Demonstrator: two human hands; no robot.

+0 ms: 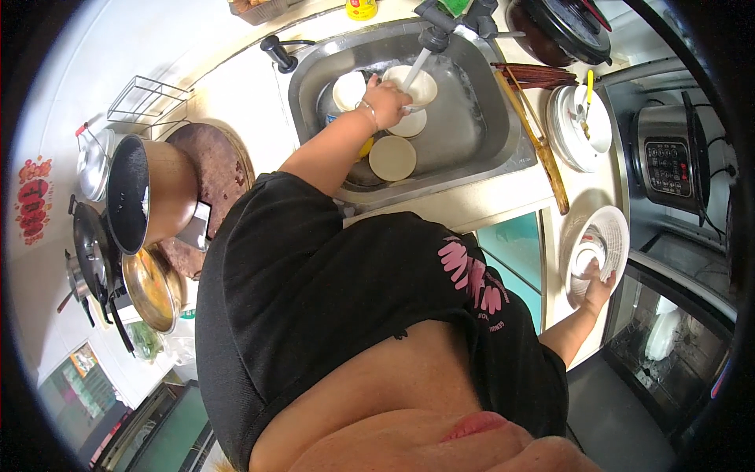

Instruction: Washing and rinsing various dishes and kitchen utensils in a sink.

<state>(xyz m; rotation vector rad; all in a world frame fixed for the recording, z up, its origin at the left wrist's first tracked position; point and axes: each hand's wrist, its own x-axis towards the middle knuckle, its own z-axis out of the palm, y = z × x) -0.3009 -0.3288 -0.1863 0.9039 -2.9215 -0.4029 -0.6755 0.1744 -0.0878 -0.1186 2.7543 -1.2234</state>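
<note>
In the steel sink [466,138], my left hand [386,105] grips the near rim of a cream bowl [426,88] under the tap's running water. Beside it on the left stands another white bowl [348,91]. A small round dish [409,124] and a pale round piece of crockery [393,158] lie nearer to me. Far to the right, my right hand [598,289] reaches into a white plastic basket [616,227]. Its thumb is at a small white bowl [585,258] inside. Whether the fingers grip the bowl or only touch it is unclear.
Stacked plates [560,133], chopsticks [540,75] and bamboo tongs [548,168] lie right of the sink. A dark lidded pot [548,29] stands behind them. The black tap [433,38] overhangs the sink. A deep pot [171,189] and round chopping board [212,153] are on the left.
</note>
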